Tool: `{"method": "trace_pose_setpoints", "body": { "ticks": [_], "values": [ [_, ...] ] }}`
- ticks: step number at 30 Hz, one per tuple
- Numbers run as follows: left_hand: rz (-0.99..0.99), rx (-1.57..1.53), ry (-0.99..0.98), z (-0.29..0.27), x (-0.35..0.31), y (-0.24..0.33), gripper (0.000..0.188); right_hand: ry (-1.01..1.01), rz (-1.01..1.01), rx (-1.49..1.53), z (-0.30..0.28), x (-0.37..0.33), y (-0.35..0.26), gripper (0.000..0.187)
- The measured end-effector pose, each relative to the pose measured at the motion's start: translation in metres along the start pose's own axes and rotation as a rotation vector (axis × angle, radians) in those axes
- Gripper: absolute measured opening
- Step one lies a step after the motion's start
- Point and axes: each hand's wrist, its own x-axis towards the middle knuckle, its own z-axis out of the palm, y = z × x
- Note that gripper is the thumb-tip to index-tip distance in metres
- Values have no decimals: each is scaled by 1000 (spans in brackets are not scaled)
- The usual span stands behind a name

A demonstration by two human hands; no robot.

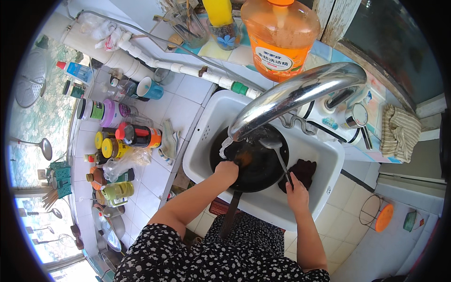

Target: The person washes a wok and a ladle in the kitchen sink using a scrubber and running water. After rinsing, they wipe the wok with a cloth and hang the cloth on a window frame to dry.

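Observation:
A black wok [256, 171] sits tilted in the white sink [324, 190], its handle [231, 211] pointing toward me over the front rim. My left hand [226, 172] is closed and reaches into the wok's near left side; its fingers are mostly hidden. A brownish-orange patch [244, 159] shows on the wok's inside beside it. My right hand [298, 191] is closed round the handle of a metal ladle [271, 142], whose bowl rests at the wok's far right side. A dark cloth [303, 174] lies in the sink right of the wok. Water [225, 146] falls from the faucet [300, 94].
A large orange soap bottle [281, 40] stands on the ledge behind the faucet. Several jars and bottles [115, 148] crowd the tiled counter [181, 113] at left. A striped cloth [400, 130] lies at the right. White pipes [188, 69] run along the back.

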Motion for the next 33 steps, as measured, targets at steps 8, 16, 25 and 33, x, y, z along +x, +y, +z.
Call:
{"method": "trace_pose_setpoints", "body": {
  "ticks": [8, 16, 25, 33],
  "values": [
    [32, -142, 182, 34, 7, 29, 38, -55, 50, -46, 21, 0, 15, 43],
    [-33, -617, 232, 62, -69, -21, 44, -305, 202, 125, 36, -38, 3, 46],
    [297, -69, 41, -45, -85, -58, 29, -387, 460, 620, 72, -63, -22, 42],
    [195, 366, 238, -36, -28, -77, 21, -285, 434, 636, 65, -61, -24, 36]
  ]
}}
